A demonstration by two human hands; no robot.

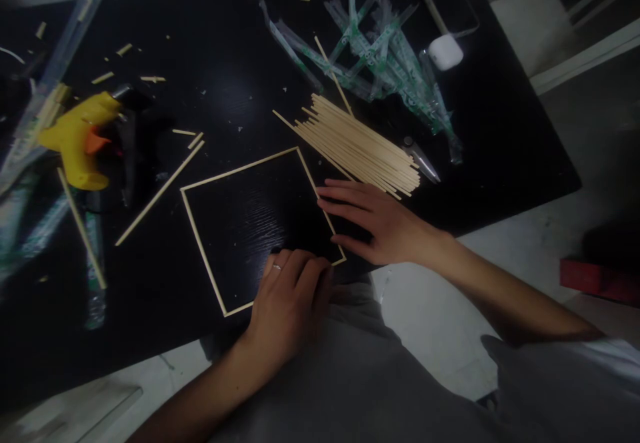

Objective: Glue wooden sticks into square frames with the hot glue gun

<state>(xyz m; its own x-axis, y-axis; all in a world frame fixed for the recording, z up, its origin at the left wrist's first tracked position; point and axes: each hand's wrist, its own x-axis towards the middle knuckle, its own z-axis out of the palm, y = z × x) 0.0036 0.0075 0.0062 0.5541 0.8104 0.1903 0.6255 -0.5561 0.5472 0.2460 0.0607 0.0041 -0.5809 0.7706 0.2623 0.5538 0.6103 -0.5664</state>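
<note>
Four thin wooden sticks form a rectangular frame (240, 168) flat on the black table. My left hand (290, 289), with a ring on one finger, is curled over the frame's near stick at the table edge. Its fingers are bent together, and its fingertips and part of that stick are hidden. My right hand (375, 223) lies with its fingers stretched out and apart, fingertips touching the frame's right side. Just beyond the right hand is a bundle of wooden sticks (360, 146).
A yellow glue gun (83, 139) stands at left near loose sticks (160, 193) and cut bits. Crumpled clear-and-green wrappers (380, 56) lie at the back. A phone (447, 3), a white earbud case (445, 52) and a metal-tipped tool (423, 159) are on the right.
</note>
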